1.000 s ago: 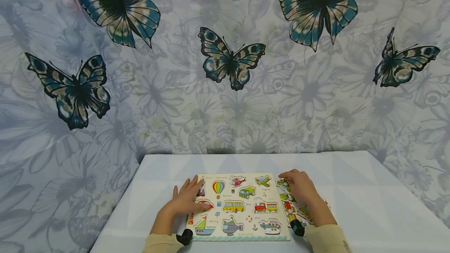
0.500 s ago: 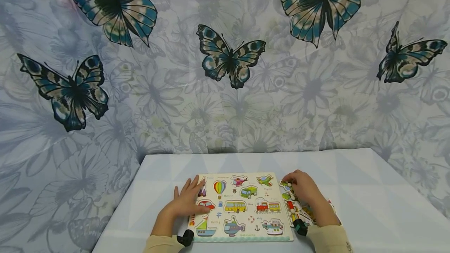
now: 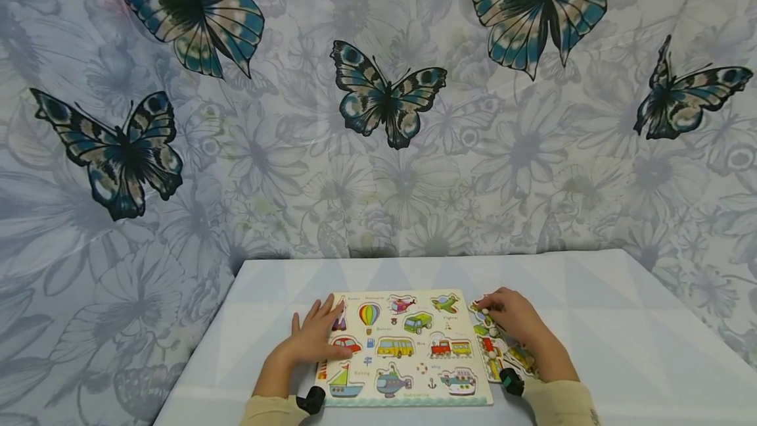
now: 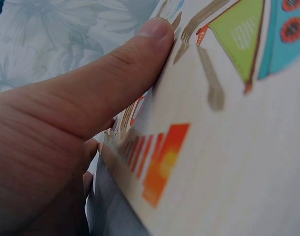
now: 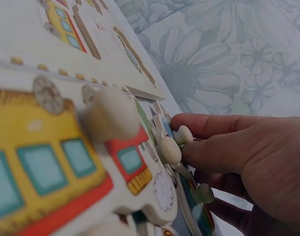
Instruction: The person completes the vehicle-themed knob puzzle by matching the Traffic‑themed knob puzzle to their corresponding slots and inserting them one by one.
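Cream sleeves [image 3: 273, 409], then hands apart: left hand [image 3: 309, 342] spread on the left edge of the picture board [image 3: 408, 402], right hand [image 3: 514, 315] pinching a knob [image 5: 183, 133] among pieces [image 3: 488, 346] just right of it, then pale table [image 3: 621, 334] and butterfly-printed wall [image 3: 408, 189]

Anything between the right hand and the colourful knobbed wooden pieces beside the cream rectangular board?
Nothing visible. In the right wrist view, the right hand has a small rounded pale wooden knob between thumb and index finger; a second, similar pale knob stands right beside it, not in between.
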### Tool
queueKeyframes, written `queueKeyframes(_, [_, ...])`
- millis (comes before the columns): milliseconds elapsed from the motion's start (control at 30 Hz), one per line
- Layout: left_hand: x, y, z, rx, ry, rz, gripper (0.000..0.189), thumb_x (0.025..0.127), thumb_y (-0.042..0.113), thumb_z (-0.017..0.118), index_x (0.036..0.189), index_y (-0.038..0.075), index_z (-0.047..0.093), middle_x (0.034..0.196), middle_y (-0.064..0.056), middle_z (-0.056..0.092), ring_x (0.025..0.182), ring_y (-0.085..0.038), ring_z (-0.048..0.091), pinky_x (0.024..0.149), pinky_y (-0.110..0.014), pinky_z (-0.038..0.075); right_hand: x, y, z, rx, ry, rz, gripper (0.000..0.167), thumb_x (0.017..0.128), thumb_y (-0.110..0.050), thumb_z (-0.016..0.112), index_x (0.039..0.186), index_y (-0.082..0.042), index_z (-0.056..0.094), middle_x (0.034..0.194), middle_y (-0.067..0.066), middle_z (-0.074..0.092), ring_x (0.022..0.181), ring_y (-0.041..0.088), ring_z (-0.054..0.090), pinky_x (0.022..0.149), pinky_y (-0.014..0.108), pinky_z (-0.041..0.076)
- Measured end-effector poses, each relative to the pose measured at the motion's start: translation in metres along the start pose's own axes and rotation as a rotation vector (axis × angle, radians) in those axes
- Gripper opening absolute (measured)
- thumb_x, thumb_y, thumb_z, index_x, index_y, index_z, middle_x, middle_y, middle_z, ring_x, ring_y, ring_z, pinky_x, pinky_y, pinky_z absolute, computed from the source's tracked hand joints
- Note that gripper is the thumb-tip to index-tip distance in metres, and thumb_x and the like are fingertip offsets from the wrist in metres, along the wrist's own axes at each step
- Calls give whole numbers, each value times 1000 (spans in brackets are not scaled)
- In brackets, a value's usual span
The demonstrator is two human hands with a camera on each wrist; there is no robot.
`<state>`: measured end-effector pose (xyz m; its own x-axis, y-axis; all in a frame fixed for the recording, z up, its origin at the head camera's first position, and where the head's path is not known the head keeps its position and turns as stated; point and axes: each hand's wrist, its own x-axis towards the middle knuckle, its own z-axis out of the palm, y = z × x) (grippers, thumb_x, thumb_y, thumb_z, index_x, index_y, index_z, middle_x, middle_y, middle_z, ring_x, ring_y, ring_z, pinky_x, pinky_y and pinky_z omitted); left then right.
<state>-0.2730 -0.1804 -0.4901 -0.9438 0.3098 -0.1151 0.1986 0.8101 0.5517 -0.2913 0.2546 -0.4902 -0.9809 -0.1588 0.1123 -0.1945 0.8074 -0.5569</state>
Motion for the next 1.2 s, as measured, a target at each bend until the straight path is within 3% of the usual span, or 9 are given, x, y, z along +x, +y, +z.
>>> queueKeyframes(200, [0,0,2,-1,13,-2,108,71,55,84,158,16,33,169,-14,14,155,-45,7,112,-79,-6,-1,2,1,4,18,-18,20,90,-1,66,98,-15,77,109,9,68,100,30,64,84,49,53])
queueKeyframes(467, [-3,1,0,-13,10,4,107,72,53,85,158,15,33,169,-13,14,155,-45,7,112,-79,-5,-1,-1,1,-5,27,5,18,91,-2,67,100,-15,76,102,5,65,87,18,58,77,40,51])
queueKeyframes(633, [-4,1,0,-14,14,2,107,71,52,85,158,16,33,169,-13,14,155,-45,8,112,-79,-5,1,-5,2,4,48,-22,17,91,-4,68,101,-15,76,99,4,65,87,18,60,77,41,53])
queueKeyframes(1000, [-3,0,-1,-14,9,4,107,72,55,84,158,18,32,169,-13,13,155,-44,5,113,-78,-6,6,-17,11,17,122,-73,10,90,-13,73,100,-13,77,90,0,65,76,11,52,65,28,46])
queueKeyframes(1200, [-2,-2,2,-22,8,1,106,72,54,84,158,19,34,169,-12,13,155,-44,6,112,-78,-6,6,-29,13,31,131,-42,8,90,-18,74,96,-15,77,88,-1,63,73,13,48,63,28,42])
